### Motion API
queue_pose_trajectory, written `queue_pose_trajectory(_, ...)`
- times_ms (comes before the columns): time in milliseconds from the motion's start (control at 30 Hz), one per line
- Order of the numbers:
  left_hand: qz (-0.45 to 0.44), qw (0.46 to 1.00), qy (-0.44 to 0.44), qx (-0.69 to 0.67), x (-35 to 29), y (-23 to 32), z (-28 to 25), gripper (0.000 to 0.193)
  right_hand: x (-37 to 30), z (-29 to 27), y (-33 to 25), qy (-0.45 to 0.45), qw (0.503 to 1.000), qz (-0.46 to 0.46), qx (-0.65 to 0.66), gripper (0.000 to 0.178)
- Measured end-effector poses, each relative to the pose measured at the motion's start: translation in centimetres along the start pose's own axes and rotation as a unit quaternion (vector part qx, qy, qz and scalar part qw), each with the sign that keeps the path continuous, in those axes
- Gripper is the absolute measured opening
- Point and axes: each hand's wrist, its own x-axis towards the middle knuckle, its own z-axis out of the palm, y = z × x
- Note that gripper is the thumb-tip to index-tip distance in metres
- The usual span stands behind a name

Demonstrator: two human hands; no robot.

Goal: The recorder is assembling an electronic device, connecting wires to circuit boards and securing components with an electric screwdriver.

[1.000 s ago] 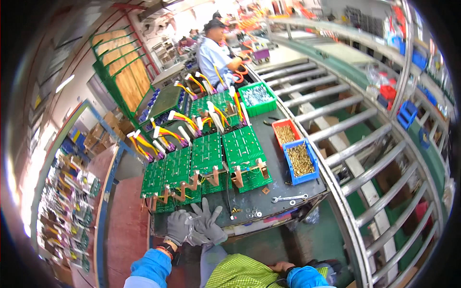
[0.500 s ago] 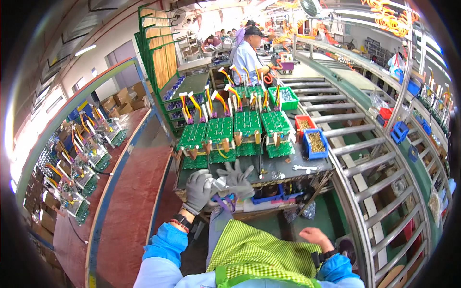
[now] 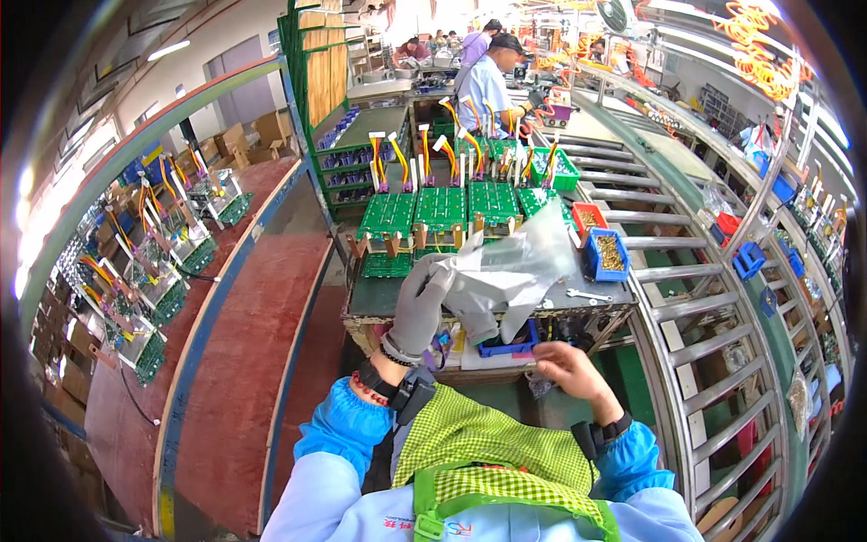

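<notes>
My left hand (image 3: 420, 307), in a grey glove, grips a crumpled clear plastic bag (image 3: 524, 262) by its near left end. The bag spreads out to the right over the bench front, partly covering the green circuit boards. Below it shows part of a loose grey glove (image 3: 473, 323), the rest hidden. My right hand (image 3: 573, 370) is bare, apart from the bag and near the bench's front edge, fingers loosely bent with nothing in them. Green circuit board assemblies (image 3: 440, 206) with upright yellow and red wires stand in rows behind the bag.
A blue bin (image 3: 609, 256) of brass-coloured fasteners, a red bin (image 3: 588, 217) and a green bin (image 3: 553, 169) line the bench's right side. A wrench (image 3: 589, 295) lies nearby. A roller conveyor (image 3: 682, 275) runs along the right. A co-worker (image 3: 488, 86) stands beyond the boards.
The clear bag, bunched in my left hand before, is now raised and spread out to the right. My right hand has moved up toward the bench. My view has shifted slightly.
</notes>
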Motion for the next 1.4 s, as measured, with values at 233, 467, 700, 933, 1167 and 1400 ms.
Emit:
queue_pose_trajectory(233,-0.124,0.96,-0.038,-0.25,-0.6,-0.6,1.2,0.017,2.4,0.7,0.3,0.071,0.941,-0.027,0.329,0.068)
queue_pose_trajectory(467,-0.158,0.972,-0.121,-0.122,-1.5,-4.2,-0.4,0.022,2.4,-4.3,-5.5,-0.003,0.907,-0.162,0.39,0.065)
queue_pose_trajectory(700,-0.259,0.923,-0.209,-0.195,-4.1,-7.8,-0.3,0.023,-0.3,-3.6,-6.6,0.071,0.987,0.056,0.132,0.046)
queue_pose_trajectory(933,-0.337,0.91,-0.241,-0.01,-9.4,-14.0,-1.0,0.042,-3.2,-1.8,-2.5,0.126,0.985,0.103,0.053,0.031)
queue_pose_trajectory(1167,0.032,0.936,-0.26,0.236,-12.0,-13.2,3.3,0.1,-2.6,2.2,-0.5,0.111,0.98,0.085,0.143,0.02)
queue_pose_trajectory(1400,-0.052,0.97,-0.106,0.212,-9.2,-9.5,7.7,0.053,1.2,2.7,-3.0,0.166,0.936,0.071,0.302,0.03)
